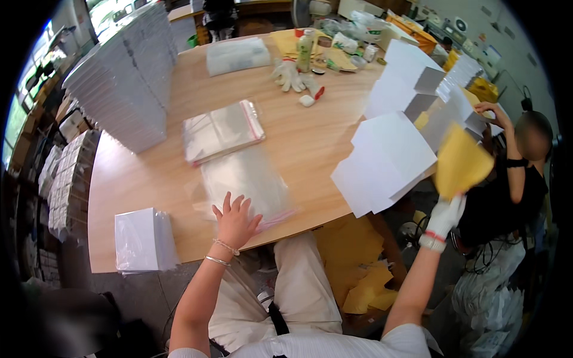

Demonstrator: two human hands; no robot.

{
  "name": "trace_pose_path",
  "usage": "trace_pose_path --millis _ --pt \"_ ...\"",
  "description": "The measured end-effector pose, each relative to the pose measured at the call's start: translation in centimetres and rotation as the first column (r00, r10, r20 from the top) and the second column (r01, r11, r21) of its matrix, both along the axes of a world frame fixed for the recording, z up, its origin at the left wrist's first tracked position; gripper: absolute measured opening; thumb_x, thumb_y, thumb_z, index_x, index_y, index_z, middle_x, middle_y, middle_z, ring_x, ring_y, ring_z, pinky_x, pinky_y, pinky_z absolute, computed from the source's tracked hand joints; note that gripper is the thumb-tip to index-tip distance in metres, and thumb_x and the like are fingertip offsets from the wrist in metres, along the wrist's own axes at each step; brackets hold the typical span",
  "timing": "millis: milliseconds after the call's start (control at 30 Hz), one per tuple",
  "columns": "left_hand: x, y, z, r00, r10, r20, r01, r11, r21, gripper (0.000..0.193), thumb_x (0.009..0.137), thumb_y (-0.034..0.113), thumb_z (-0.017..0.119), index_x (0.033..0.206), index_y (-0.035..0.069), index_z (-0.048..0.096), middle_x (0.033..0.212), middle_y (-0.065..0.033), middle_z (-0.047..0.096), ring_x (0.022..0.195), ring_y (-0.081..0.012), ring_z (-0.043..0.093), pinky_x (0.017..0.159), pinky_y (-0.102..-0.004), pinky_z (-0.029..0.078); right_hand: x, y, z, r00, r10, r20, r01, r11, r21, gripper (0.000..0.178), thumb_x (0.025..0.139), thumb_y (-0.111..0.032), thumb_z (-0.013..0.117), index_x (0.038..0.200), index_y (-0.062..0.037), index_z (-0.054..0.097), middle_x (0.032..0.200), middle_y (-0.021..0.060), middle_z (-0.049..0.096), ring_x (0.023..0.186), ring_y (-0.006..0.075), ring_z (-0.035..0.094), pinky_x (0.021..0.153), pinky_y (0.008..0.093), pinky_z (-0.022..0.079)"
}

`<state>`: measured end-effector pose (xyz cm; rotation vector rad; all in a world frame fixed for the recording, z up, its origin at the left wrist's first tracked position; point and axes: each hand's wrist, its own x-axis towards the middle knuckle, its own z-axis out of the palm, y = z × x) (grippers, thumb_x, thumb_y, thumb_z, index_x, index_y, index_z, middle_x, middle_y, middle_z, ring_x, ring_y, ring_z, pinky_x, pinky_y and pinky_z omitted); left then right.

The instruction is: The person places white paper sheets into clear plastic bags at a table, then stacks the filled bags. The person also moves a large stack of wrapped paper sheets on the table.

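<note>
My bare left hand (234,222), with bracelets at the wrist, is spread with fingers apart over a transparent plastic bag (242,176) near the table's front edge. Just beyond lies a thicker pile of similar bags (219,132) with reddish edges. On the right, my right hand (446,218) wears a white glove and grips a yellow paper sheet (463,162), held up past the table's edge and blurred by motion. To the left of that sheet, white paper blocks (388,156) stand in stepped stacks on the table.
A plastic-wrapped white stack (136,240) sits at the front left, and a tall white stack (122,89) rises behind it. Gloves (287,74) and a bottle (305,51) lie farther back. Yellow paper scraps (364,286) fill a box below. Another person (507,197) works at right.
</note>
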<state>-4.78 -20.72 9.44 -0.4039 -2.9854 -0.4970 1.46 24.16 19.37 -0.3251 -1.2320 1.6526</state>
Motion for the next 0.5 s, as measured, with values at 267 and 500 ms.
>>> trace_pose_path --millis 267,500 --pt "2.0 -2.8 0.7 0.979 -0.075 0.189 0.132 0.942 -0.309 0.063 0.075 0.047 0.057 0.123 0.009 0.043 0.134 -0.0116 0.032 0.127 -0.0382 0.020 0.093 -0.0688 0.013 12.2 -1.5 -35.7 0.402 0.231 0.886 0.274 0.893 -0.357 0.028 0.087 -0.032 0.045 0.102 -0.0091 0.052 0.096 0.0060 0.056 0.080 0.0200 0.053 0.073 0.0352 0.045" --pt "2.2 1.8 -0.5 0.987 -0.040 0.158 0.065 0.986 -0.154 0.063 0.077 0.047 0.054 0.126 0.010 0.040 0.138 -0.0149 0.026 0.127 -0.0385 0.020 0.092 -0.0695 0.013 6.3 -5.0 -20.6 0.268 -0.319 0.909 -0.391 0.826 0.406 0.021 0.082 -0.020 0.048 0.089 -0.0023 0.055 0.095 0.0182 0.056 0.083 0.0291 0.056 0.074 0.0354 0.044"
